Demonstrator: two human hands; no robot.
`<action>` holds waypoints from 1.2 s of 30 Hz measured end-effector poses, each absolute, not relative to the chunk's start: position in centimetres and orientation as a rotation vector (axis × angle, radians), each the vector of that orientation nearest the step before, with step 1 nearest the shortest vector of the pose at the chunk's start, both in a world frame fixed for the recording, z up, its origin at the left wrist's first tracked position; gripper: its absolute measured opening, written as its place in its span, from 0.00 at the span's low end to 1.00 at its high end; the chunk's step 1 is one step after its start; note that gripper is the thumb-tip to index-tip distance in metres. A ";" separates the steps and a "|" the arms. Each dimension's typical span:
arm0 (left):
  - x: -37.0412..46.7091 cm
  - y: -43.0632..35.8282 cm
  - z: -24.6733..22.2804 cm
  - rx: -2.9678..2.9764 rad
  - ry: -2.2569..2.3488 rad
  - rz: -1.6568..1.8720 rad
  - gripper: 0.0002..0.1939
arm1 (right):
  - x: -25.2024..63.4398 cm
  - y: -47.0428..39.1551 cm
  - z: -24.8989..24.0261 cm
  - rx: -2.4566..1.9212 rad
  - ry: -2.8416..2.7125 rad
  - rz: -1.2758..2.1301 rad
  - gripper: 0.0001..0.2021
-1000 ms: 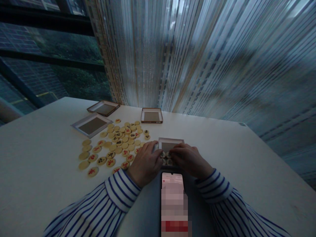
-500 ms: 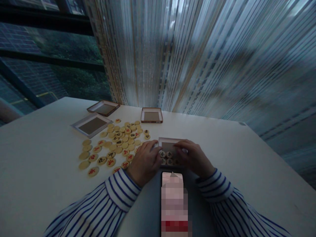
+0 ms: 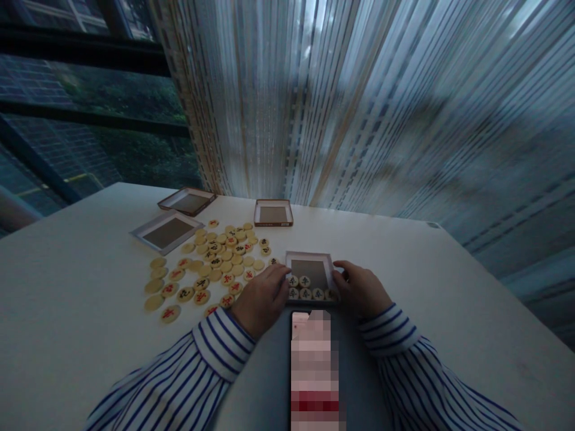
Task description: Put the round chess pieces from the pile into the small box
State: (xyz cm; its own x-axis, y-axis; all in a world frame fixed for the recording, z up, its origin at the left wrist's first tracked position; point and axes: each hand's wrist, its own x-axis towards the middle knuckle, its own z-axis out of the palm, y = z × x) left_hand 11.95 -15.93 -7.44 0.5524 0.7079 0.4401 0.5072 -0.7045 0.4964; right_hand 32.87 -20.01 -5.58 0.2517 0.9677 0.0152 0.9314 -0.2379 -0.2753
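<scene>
Far out to the left of the left fingers, a pale tray point(image 3: 169, 232), with a brown-edged box point(image 3: 187, 202) just behind. On along to a loose spread of round pieces point(image 3: 226, 255), close by those same fingers, some marked red, some black, some plain side up. And here, the left hand point(image 3: 262, 299), fingers point(image 3: 278, 271) bent against the left wall of a small tray point(image 3: 309, 267); pinching or merely touching, cannot tell. Well beyond those fingers, another brown-edged box point(image 3: 273, 214). Between both sets of fingers, black-marked pieces point(image 3: 305, 293) inside the small tray: four in the near row, two behind at the left. Just nearer, a phone point(image 3: 313, 365). Then the right hand point(image 3: 365, 291), at the right wall, thumb and forefinger slightly parted. Rightward of those fingers, white tabletop point(image 3: 442, 293).
</scene>
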 end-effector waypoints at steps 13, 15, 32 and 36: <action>12.1 -15.9 -7.2 2.432 0.977 0.909 0.13 | 32.8 -20.1 -5.7 -2.252 -1.796 0.247 0.17; 12.1 -15.9 -7.2 2.431 0.980 0.914 0.13 | 32.8 -20.1 -5.6 -2.250 -1.799 0.246 0.17; 11.9 -15.8 -7.4 2.440 0.992 0.992 0.14 | 33.1 -20.1 -5.5 -2.259 -1.676 0.183 0.16; 11.6 -16.1 -7.0 2.418 1.010 1.099 0.13 | 33.4 -20.5 -5.0 -2.150 -1.546 0.115 0.13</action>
State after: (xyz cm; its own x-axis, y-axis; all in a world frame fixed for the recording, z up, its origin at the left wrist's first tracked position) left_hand 11.57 -16.06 -6.96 0.4605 0.7057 0.5384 0.4770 -0.7083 0.5204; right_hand 33.44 -20.47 -4.98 0.3564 0.9107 0.2088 0.8696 -0.2416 -0.4305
